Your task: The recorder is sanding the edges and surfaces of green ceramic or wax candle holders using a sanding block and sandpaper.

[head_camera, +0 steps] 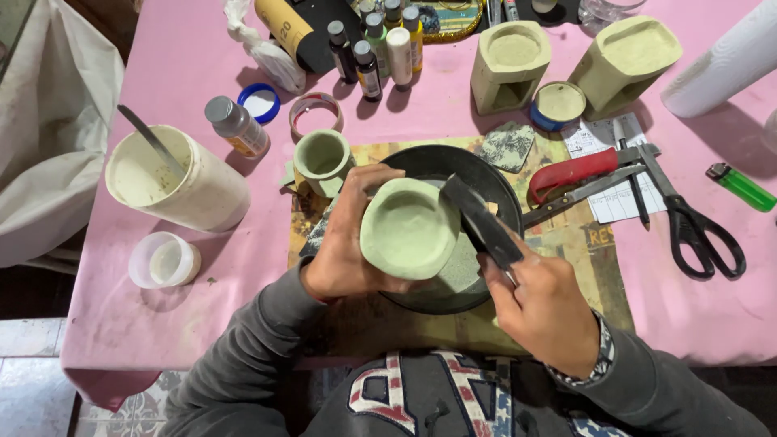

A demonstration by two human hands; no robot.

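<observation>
My left hand (344,243) grips a pale green, bowl-shaped clay piece (409,228), its hollow facing up, above a round black pan (502,190). My right hand (544,307) holds a dark flat strip, like sandpaper or a file (479,220), laid against the right rim of the clay piece. Grey dust lies in the pan under it. A smaller pale green cup (321,158) stands just left of the pan.
On the pink tablecloth: a white tub with a tool in it (174,178), a small plastic cup (164,260), paint bottles (380,44), two square clay holders (511,61), (627,57), a red-handled knife (571,171), black scissors (688,218), a green lighter (740,188), a paper roll (724,61).
</observation>
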